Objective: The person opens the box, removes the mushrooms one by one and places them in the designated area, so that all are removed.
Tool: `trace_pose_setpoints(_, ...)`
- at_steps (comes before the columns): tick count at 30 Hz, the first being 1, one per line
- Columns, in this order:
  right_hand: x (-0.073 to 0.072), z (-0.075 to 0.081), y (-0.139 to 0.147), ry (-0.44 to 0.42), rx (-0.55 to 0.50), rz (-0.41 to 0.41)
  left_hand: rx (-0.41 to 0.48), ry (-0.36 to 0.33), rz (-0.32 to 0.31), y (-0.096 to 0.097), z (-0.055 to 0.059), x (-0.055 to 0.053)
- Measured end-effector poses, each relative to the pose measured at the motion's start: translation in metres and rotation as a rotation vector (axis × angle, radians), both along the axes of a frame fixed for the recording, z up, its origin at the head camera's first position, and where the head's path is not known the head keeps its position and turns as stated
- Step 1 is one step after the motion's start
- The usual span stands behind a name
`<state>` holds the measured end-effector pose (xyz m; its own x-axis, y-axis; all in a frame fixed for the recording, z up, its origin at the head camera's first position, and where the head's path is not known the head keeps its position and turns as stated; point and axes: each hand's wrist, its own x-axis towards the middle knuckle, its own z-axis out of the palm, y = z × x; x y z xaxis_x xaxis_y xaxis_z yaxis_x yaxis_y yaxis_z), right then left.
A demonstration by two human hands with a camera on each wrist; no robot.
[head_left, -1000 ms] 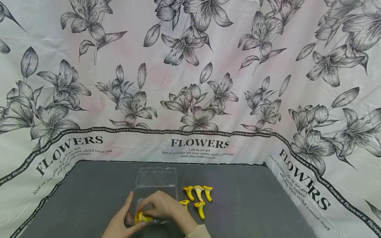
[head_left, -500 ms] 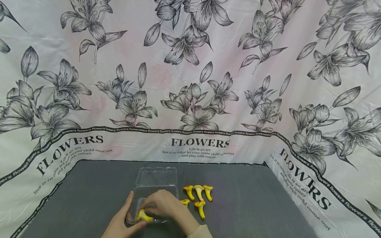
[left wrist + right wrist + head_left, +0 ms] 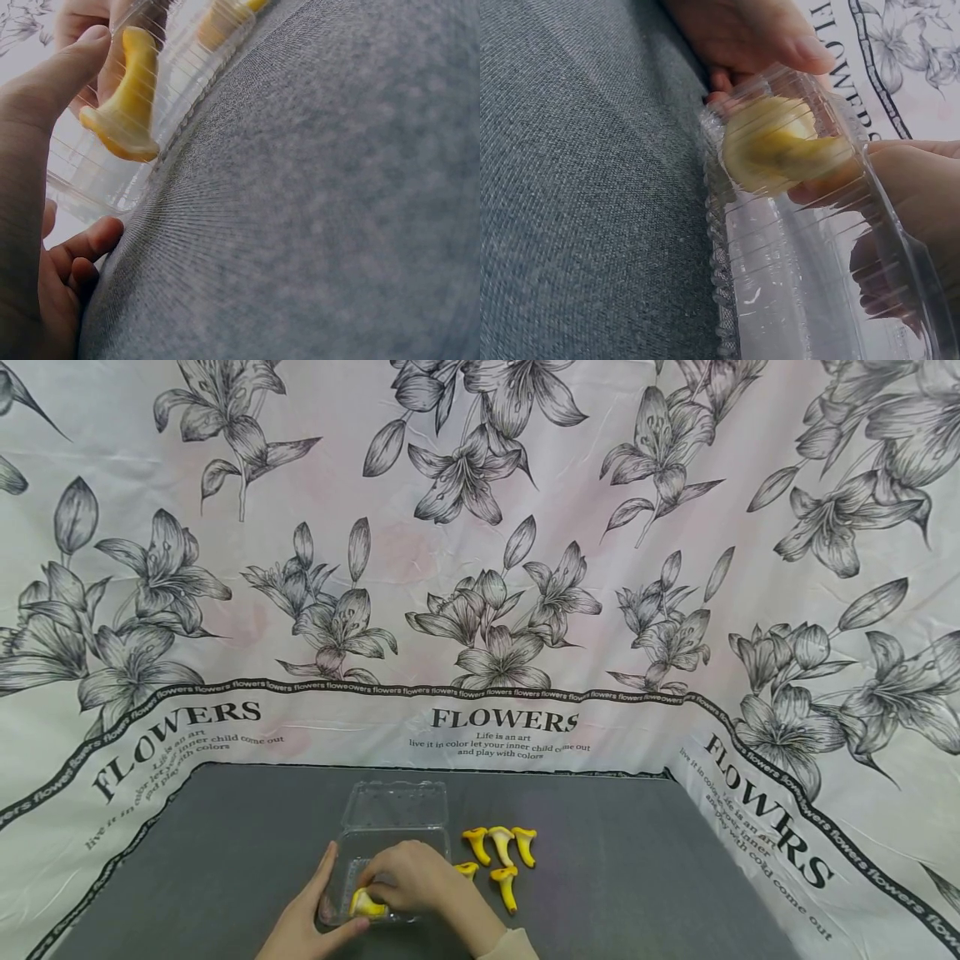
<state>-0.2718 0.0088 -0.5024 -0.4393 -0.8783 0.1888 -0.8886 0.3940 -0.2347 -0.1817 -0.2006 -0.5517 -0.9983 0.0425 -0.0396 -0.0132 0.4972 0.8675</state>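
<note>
A clear plastic clamshell box stands with its lid raised at the back. My left hand holds the box's front left corner, thumb along the front rim and fingers at the left side. Inside the box, my right hand pinches the stem of a yellow, trumpet-shaped mushroom like a chanterelle. Through the ribbed wall in the left wrist view, this mushroom lies with its flared cap toward the left hand. The right wrist view shows the cap near the box's left end.
Several more yellow mushrooms lie right of the box: a row of three, with a pale one in its middle, and two in front, one partly beside my right forearm. A flower-printed cloth encloses the grey table at the back and sides.
The mushroom in the box has shifted slightly right and turned a little under my right fingers. My left hand has stayed at the corner.
</note>
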Motion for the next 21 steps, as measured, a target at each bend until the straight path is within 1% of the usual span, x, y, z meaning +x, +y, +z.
trace_pose_setpoints(3, 0.0, -0.001, 0.001, 0.013, -0.006, -0.028, 0.002, -0.005, -0.004, 0.0, -0.001, 0.0)
trace_pose_setpoints(8, 0.001, -0.003, 0.002, 0.08, -0.065, -0.088, -0.011, 0.007, -0.007, -0.001, -0.001, 0.0)
trace_pose_setpoints(12, 0.003, -0.006, 0.004, 0.129, -0.152, -0.155, -0.029, 0.028, -0.003, 0.0, -0.001, 0.0)
trace_pose_setpoints(18, 0.007, -0.008, 0.01, 0.142, -0.313, -0.277, -0.043, 0.046, -0.002, 0.001, -0.001, 0.001)
trace_pose_setpoints(21, 0.008, -0.009, 0.013, 0.144, -0.383, -0.304, -0.044, 0.043, 0.0, 0.001, 0.0, 0.0)
